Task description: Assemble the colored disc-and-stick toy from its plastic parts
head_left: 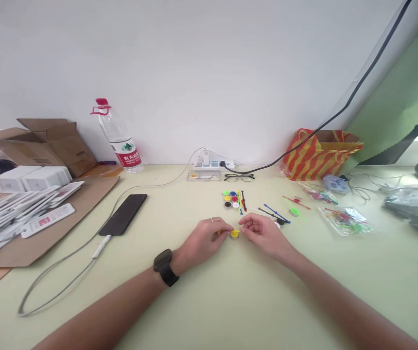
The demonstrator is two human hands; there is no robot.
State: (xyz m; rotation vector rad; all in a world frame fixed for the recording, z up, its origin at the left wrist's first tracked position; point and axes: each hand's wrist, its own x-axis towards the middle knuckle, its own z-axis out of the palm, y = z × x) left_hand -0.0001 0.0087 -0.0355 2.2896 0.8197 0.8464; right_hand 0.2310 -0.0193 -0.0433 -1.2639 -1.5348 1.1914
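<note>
Between my hands a small yellow disc with a clear base [234,235] sits on the table, with a thin yellow plastic strip [236,231] across its top. My left hand [209,239], wearing a ring and a black watch [165,267], pinches the strip's left end. At the strip's other end is my right hand [264,235], its thumb and index finger apart; whether the thumb touches the strip I cannot tell. Behind my hands stand several coloured discs [227,198] in rows, with coloured strips [243,200] beside them. A black disc [280,221] and a partly hidden white one lie by my right hand.
Blue and black strips [276,213], a green disc [294,212] and clear bags of coloured parts [349,221] lie to the right. Farther back are eyeglasses [238,178], a power strip [214,164] and a striped bag [316,158]. At left are a charging phone [123,214] and a bottle [121,141].
</note>
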